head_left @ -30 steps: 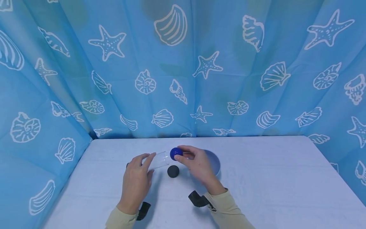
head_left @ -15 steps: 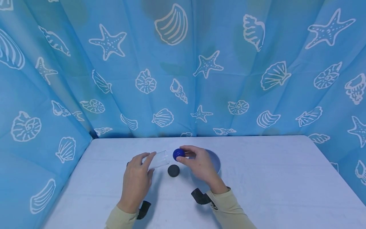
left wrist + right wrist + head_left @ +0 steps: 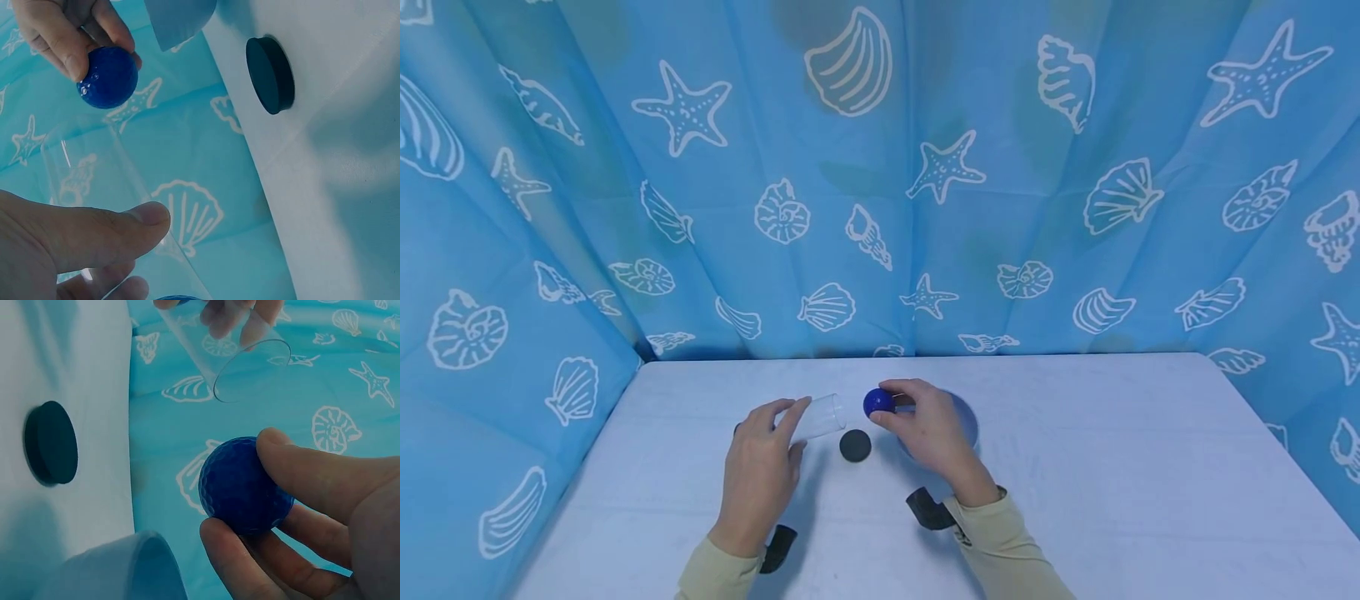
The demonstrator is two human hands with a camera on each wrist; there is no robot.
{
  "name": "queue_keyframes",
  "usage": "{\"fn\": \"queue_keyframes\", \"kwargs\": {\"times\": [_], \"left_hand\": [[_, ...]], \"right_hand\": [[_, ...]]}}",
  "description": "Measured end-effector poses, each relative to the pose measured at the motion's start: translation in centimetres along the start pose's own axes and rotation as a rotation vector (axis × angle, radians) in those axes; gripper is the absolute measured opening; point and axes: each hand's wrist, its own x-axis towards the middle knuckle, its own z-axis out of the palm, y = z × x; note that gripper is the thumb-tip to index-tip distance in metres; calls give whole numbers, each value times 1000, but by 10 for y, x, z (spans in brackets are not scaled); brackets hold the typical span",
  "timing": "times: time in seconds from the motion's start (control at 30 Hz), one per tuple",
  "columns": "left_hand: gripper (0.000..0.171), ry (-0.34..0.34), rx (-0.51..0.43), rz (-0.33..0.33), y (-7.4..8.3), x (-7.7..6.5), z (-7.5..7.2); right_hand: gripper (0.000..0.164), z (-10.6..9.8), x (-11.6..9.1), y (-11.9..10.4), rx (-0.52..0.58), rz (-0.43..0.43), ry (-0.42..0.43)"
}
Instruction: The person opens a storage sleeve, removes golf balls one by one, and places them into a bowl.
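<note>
My left hand [image 3: 758, 477] holds a clear cylindrical container [image 3: 822, 417], tilted so its open mouth faces right. A sliver of blue [image 3: 178, 297] shows at the container's lower end, cut off by the frame edge. Between thumb and fingertips, my right hand [image 3: 931, 432] pinches a dimpled blue golf ball [image 3: 245, 485]. A short gap separates the ball from the container's mouth. A round black lid [image 3: 855, 446] lies on the table below that gap. Partly hidden behind my right hand stands a blue-grey bowl [image 3: 967, 421].
A white-covered table [image 3: 1112, 475] spreads under both hands. Blue curtains [image 3: 880, 167] with white shell and starfish prints hang behind it and at both sides. Black wrist mounts [image 3: 930, 509] stick out from the sleeves.
My right hand has drawn the golf ball a little to the right, away from the container's mouth. My left hand and the container stay nearly still.
</note>
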Motion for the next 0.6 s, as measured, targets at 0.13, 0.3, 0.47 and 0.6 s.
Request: {"fn": "queue_keyframes", "kwargs": {"times": [0.13, 0.3, 0.47, 0.6], "left_hand": [[64, -1, 3, 2, 0, 0, 1], [64, -11, 3, -4, -1, -1, 1], [64, -19, -1, -15, -1, -1, 1], [64, -14, -3, -8, -1, -1, 1]], "right_hand": [[46, -2, 1, 1, -29, 10, 4], [46, -6, 2, 3, -86, 24, 20], [47, -8, 3, 5, -123, 45, 23], [47, -10, 4, 6, -147, 55, 29]]}}
